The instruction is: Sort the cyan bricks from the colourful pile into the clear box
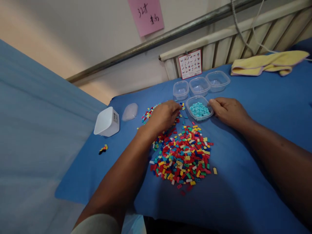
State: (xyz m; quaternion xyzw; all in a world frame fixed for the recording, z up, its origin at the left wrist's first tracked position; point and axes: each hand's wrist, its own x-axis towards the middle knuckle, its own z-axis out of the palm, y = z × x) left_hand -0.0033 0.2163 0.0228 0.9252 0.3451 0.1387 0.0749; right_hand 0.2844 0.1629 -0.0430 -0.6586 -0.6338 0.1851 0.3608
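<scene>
My left hand [163, 115] is over the far part of a mixed pile of small toy building bricks [184, 152], its fingers curled together and pointing toward a plastic tub. What is between those fingertips, if anything, I cannot make out. With thumb and fingers, my right hand [227, 110] grips the right rim of the clear plastic tub [211, 114]. Turquoise bricks [199, 109] lie inside that tub. The pile mixes red, yellow, green, blue, white and pink bricks; my left hand and forearm hide part of it.
Three clear tubs [181, 98] stand in a row behind, below a picture card [190, 64]. A yellow cloth [264, 64] lies at the back right. On the left are a white container [105, 125], a translucent lid [130, 111] and a few separate bricks [103, 149].
</scene>
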